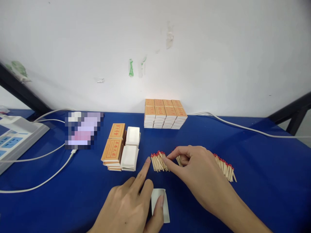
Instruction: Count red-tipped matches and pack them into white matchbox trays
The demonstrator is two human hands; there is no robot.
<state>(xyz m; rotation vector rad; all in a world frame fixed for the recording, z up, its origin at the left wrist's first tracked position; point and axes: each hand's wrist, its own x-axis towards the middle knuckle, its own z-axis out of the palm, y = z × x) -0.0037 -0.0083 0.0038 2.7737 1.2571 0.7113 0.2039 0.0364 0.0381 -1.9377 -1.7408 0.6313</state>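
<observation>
Matches are being handled: the right hand [206, 174] brings thumb and forefinger together at the nearest match pile [157, 163], grip unclear; the left hand [126, 200] is spread, thumb over a white tray [156, 193]. A light, level pinch seems called for. Three match piles; left of them, two sleeve stacks [113, 149] and two tray stacks [129, 156]; beyond, eight matchbox tops [165, 118].

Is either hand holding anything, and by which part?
Cannot tell for either: the right hand has thumb and index finger at the leftmost matches; the left hand has its thumb over the white tray.
</observation>
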